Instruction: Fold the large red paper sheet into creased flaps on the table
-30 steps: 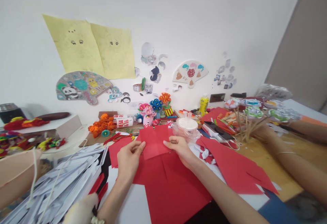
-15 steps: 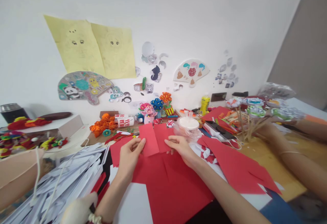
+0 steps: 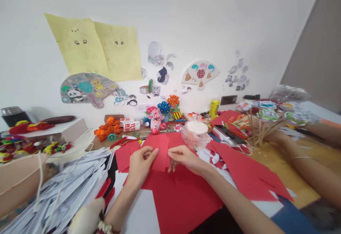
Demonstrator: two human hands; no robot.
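As left hand (image 3: 140,161) and right hand (image 3: 188,160) pinch it, the red paper (image 3: 160,148) looks narrow, rectangular.

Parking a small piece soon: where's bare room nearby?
Mostly bare: tan tabletop between the red sheets and the co-worker's arm. Smaller: white tabletop between the white box and folded papers. Crowded: craft flowers and yellow bottle along the wall; layered red paper under left hand and right hand.

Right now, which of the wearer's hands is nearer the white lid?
Right. The right hand is in front of the white lid, slightly left; the left hand is farther left, pinching red paper.
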